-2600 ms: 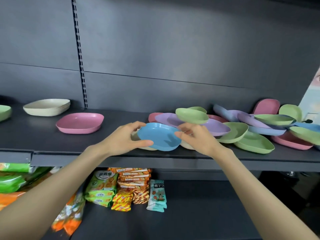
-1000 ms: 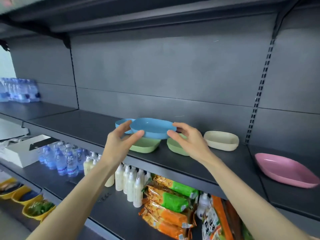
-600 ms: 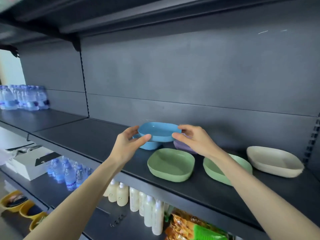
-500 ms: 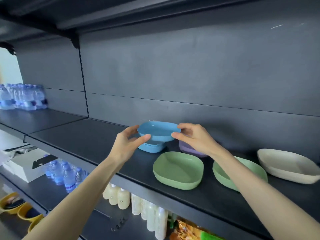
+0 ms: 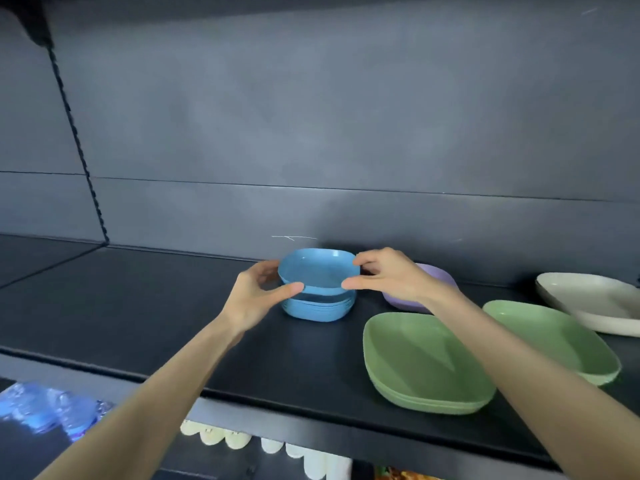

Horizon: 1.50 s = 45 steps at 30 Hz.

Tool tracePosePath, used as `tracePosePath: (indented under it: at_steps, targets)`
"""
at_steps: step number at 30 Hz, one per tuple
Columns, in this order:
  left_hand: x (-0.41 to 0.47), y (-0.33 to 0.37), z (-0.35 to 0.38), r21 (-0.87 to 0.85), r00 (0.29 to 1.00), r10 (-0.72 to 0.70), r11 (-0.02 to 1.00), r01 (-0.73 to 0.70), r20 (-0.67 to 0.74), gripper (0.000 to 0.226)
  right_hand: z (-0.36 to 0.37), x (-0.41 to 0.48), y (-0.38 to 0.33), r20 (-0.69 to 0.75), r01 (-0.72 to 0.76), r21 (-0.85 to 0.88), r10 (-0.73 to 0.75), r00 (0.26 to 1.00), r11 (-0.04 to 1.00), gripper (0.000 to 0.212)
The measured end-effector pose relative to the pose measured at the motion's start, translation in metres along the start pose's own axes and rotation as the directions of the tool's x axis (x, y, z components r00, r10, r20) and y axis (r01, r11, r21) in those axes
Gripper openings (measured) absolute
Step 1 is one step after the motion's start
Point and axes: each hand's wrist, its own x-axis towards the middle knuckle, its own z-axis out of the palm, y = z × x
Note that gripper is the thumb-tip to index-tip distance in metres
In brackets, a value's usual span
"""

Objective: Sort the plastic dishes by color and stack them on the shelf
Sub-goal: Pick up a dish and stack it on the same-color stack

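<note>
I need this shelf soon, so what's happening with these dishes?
A person's left hand and right hand grip a blue plastic dish by its rim, over a stack of blue dishes on the dark shelf; it is not yet nested. Nearby sit a purple plastic dish, a pile of green plastic dishes, another green dish and a cream plastic dish.

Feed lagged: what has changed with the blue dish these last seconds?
The left hand and right hand carried the blue dish from the mixed pile leftward along the shelf and lowered it to the blue stack. They still grip its rim. The green dishes, purple dish and cream dish stayed put.
</note>
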Motion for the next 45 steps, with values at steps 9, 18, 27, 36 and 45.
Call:
tracePosePath:
  at_steps: [9,18,27,36,45]
  targets:
    - [0.021,-0.033,-0.005,-0.076,0.995,0.026,0.997,-0.019,0.099,0.052,0.022,-0.004,-0.001,-0.012,-0.138,-0.067,0.138,0.99,0.988,0.073]
    - [0.019,-0.042,-0.009,-0.029,0.985,0.044,0.999,-0.04,0.166,0.045,0.022,-0.007,-0.01,0.045,-0.18,-0.27,0.199,0.979,0.946,0.067]
    - [0.017,-0.047,-0.013,-0.004,0.973,0.035,0.999,-0.035,0.229,0.053,0.024,-0.006,-0.011,0.085,-0.226,-0.329,0.267,0.96,0.917,0.075]
    - [0.015,-0.02,-0.025,0.257,0.956,0.062,0.956,-0.139,0.287,0.057,0.012,-0.022,-0.036,-0.023,-0.209,-0.436,0.222,0.975,0.875,0.05]
    - [0.035,0.073,0.008,0.519,0.847,0.267,0.694,-0.5,0.459,0.066,-0.068,-0.069,-0.053,-0.237,-0.288,-0.551,0.184,0.954,0.784,0.058]
